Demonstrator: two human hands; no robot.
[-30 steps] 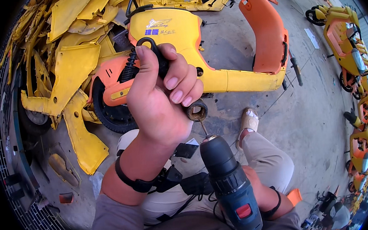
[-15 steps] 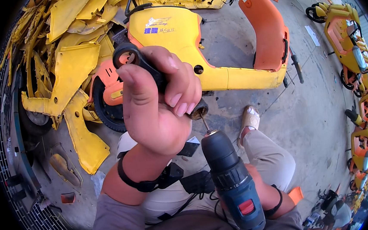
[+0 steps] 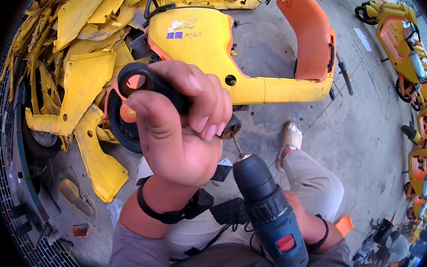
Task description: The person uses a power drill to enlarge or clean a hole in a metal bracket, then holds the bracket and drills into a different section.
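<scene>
The left arm is bent, its forearm angled upward and inward, and the left hand is raised in front of the body. Its fingers are curled in a grip, nails in view, with the thumb bent toward the upper left. The right hand is held lower, mostly hidden from view.

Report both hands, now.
Left hand: closed, holding the black part.
Right hand: holding the drill, mostly hidden behind it.
</scene>
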